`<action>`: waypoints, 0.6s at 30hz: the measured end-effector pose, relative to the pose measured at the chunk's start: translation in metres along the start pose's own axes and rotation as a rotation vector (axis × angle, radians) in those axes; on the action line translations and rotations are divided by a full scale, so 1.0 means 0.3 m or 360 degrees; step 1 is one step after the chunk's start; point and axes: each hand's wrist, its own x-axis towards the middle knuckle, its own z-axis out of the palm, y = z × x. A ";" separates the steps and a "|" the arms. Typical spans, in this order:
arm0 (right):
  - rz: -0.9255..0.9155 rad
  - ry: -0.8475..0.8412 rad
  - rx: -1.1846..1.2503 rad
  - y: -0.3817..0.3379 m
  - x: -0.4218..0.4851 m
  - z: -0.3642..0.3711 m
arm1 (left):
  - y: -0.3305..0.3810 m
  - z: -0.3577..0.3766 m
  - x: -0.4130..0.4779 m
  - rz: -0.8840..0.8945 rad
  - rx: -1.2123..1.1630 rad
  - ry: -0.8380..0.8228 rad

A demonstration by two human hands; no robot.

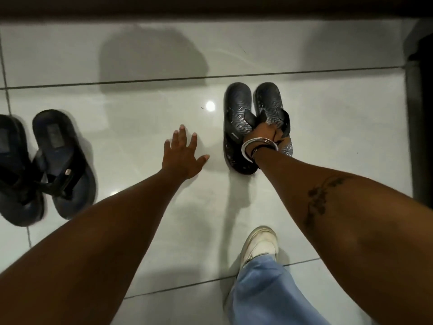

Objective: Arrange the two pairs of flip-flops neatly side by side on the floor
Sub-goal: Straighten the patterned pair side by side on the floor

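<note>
Nearest the head camera, two bare forearms reach down and forward over the glossy white tiled floor (140,55), with a white sneaker (259,245) and a light blue trouser leg (264,289) low on the right. Farther out, the left hand (181,153) hangs spread wide and empty just above the tiles, fingers splayed, holding nothing. Beyond a stack of bangles (257,146) at the wrist, the right hand (267,133) is closed around the straps of the grey wave-patterned flip-flops (236,109), gripping both at once where the straps meet between the two soles; that pair sits together, right of centre, soles apparently on or just off the floor. Well apart at the left edge lies the dark blue flip-flops (63,165), the two overlapping at the straps and slightly splayed. Such sandals are likely light, flexible foam or rubber, not fragile, so pinching the straps seems a sound hold, though the soles may swing or twist when lifted.
</note>
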 end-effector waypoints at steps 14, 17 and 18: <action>-0.0157 -0.0076 0.0327 -0.002 0.098 -0.104 | 0.028 0.003 0.014 -0.0116 0.0003 -0.0086; -0.0195 0.0257 0.0193 -0.004 0.090 -0.106 | 0.023 0.007 0.013 -0.0105 -0.0015 -0.0077; -0.0207 0.0281 0.0183 -0.002 0.092 -0.106 | 0.022 0.007 0.012 -0.0103 -0.0016 -0.0075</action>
